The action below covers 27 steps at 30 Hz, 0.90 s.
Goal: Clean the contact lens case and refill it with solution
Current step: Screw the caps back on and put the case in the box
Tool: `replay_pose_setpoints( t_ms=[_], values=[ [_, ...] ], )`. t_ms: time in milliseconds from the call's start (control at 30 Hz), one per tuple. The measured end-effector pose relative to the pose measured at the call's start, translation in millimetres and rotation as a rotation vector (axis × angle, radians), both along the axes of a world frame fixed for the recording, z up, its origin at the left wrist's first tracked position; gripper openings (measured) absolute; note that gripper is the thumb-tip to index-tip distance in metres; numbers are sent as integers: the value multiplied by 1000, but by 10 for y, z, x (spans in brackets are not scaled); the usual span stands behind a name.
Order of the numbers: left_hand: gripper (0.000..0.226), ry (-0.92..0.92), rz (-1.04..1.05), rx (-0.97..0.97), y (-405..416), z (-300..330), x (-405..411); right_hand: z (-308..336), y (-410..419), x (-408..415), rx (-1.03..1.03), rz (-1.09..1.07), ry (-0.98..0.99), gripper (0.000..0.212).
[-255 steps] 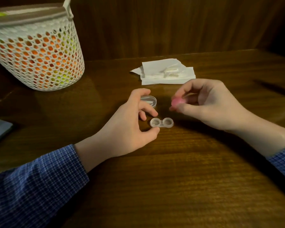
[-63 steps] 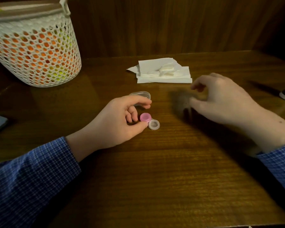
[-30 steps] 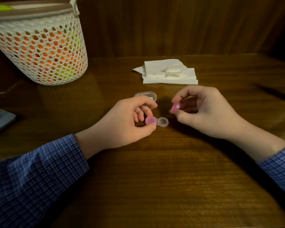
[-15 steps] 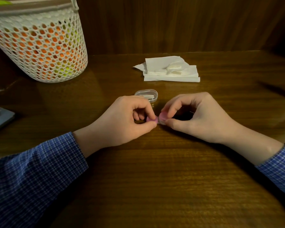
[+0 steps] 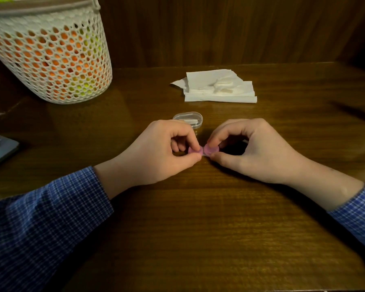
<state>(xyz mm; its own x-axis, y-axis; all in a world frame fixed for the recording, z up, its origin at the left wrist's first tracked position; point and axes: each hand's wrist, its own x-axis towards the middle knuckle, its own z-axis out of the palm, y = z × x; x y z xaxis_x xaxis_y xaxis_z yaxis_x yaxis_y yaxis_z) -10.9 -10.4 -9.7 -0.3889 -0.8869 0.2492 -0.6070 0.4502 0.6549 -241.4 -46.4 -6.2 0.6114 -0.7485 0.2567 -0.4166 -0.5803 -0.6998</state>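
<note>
At frame centre, my left hand [image 5: 156, 157] is pinching the small clear twin-well lens case [image 5: 202, 153] while my right hand [image 5: 253, 152] fingers are clamping its second round pink cap [image 5: 211, 149]; capping seems nearly done.

White mesh basket [image 5: 51, 60] far left, paper towels [image 5: 219, 89] behind, maybe phone [image 5: 0, 150] at left edge.
</note>
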Motion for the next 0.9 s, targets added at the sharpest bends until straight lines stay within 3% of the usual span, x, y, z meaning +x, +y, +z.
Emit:
replay_pose_setpoints(
  t_ms=[467,900],
  values=[
    [8,-2,-2,11,-4,6,0,0,22,54,-41,-66,40,13],
    [8,1,3,23,-3,16,3,40,9,0,16,-2,40,11]
  ],
)
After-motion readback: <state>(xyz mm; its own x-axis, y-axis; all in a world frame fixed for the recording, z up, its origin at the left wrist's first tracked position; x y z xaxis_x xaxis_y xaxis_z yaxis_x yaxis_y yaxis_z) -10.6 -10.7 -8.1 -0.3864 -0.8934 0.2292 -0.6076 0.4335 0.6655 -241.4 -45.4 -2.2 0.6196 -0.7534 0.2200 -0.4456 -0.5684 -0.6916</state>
